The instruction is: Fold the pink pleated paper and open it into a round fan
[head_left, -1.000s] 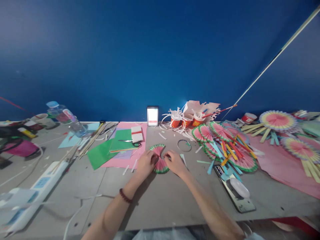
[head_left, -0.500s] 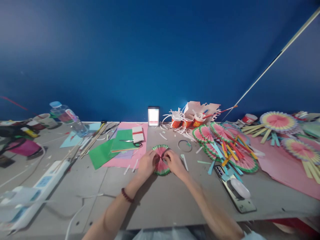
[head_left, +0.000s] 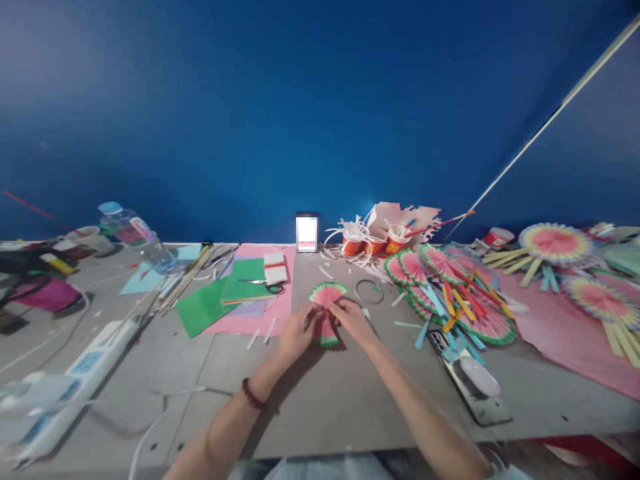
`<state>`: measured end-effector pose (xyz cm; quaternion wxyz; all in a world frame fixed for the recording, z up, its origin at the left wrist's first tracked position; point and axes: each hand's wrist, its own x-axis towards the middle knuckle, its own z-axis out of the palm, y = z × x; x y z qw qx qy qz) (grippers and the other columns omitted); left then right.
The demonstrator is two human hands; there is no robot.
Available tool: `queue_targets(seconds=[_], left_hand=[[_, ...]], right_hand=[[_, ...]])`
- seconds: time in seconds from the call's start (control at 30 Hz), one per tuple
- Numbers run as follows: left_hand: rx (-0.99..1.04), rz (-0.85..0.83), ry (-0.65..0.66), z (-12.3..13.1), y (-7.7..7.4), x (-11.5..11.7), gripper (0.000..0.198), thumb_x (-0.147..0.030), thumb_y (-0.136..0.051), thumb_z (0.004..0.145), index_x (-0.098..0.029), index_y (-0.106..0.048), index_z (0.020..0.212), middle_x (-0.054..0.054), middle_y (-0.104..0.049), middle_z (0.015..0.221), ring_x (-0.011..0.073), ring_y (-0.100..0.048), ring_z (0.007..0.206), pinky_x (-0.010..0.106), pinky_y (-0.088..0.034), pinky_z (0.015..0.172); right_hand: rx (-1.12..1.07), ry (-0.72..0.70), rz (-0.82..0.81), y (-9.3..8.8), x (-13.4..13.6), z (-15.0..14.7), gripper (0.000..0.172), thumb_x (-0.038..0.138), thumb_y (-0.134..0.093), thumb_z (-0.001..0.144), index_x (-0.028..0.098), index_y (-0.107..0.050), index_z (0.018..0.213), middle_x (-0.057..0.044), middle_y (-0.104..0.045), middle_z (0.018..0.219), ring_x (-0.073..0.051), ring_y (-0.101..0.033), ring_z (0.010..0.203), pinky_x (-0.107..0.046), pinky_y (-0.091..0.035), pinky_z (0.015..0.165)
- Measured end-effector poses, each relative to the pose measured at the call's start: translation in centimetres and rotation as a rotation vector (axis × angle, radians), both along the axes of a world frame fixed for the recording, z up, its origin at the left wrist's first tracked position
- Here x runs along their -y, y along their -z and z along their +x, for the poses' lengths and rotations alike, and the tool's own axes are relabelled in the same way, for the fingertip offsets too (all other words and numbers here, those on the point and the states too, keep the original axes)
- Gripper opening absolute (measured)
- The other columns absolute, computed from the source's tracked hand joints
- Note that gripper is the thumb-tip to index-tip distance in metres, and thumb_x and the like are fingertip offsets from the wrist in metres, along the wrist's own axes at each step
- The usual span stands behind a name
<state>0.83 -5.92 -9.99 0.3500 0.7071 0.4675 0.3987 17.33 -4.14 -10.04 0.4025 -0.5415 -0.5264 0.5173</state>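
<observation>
Pleated paper fan, earlier spread nearly round on the counter, now pinched at its waist. Left hand and right hand apparently both close their grip on its centre, the fold halves drawn together.

A pleated paper fan is sitting mid-worktop between both hands. Paper sheets are lying to its left, a fan pile to its right, cups behind.

We see two bare forearms without sleeves, a dark red beaded bracelet around the left wrist, and no rings or watch-strap markings we can make out.
</observation>
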Motion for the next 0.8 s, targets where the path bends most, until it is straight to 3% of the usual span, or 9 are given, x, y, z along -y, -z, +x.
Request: queue_targets(seconds=[0.2,0.33,0.43,0.57,0.8], left_hand=[[0.135,-0.043,0.057,0.7,-0.1,0.5,0.019,-0.030,-0.047,0.090,-0.018,-0.059,0.082,0.003,-0.064,0.078,0.0166,-0.059,0.074,0.029,-0.047,0.071],[0.392,-0.200,0.045,0.6,-0.1,0.2,0.012,-0.029,-0.056,0.082,-0.017,-0.060,0.081,0.004,-0.066,0.080,0.0178,-0.062,0.078,0.030,-0.048,0.075],[0.529,-0.364,0.010,0.3,0.1,-0.1,0.016,-0.030,-0.059,0.078,-0.016,-0.064,0.084,0.006,-0.070,0.082,0.0192,-0.065,0.080,0.032,-0.049,0.078],[0.477,-0.395,-0.047,0.4,0.4,-0.4,0.027,-0.040,-0.067,0.074,-0.014,-0.070,0.075,0.009,-0.071,0.075,0.0194,-0.065,0.072,0.032,-0.050,0.072],[0.371,-0.433,-0.061,0.8,-0.5,-0.1,0.034,-0.043,-0.077,0.064,-0.013,-0.076,0.079,0.011,-0.075,0.081,0.0239,-0.067,0.074,0.036,-0.052,0.072]], right_hand=[[-0.234,0.077,-0.187,-0.5,0.2,0.1,0.035,0.047,-0.075,0.063,0.014,-0.066,0.061,0.001,-0.058,0.050,-0.009,-0.047,0.046,-0.023,-0.033,0.048],[-0.415,0.065,-0.208,-1.3,0.7,-0.2,0.035,0.044,-0.080,0.057,0.012,-0.069,0.065,-0.002,-0.064,0.056,-0.010,-0.050,0.050,-0.025,-0.037,0.053],[-0.378,0.081,-0.207,-1.3,0.8,-0.4,0.037,0.044,-0.080,0.057,0.010,-0.068,0.063,-0.003,-0.062,0.052,-0.010,-0.049,0.049,-0.025,-0.034,0.050],[-0.311,0.111,-0.220,-1.0,0.9,-0.5,0.038,0.044,-0.081,0.056,0.009,-0.068,0.060,-0.003,-0.061,0.050,-0.012,-0.051,0.048,-0.025,-0.033,0.048],[-0.354,0.143,-0.187,-1.6,1.4,-0.8,0.031,0.042,-0.083,0.055,0.014,-0.071,0.062,-0.005,-0.065,0.055,-0.015,-0.054,0.049,-0.027,-0.041,0.049]])
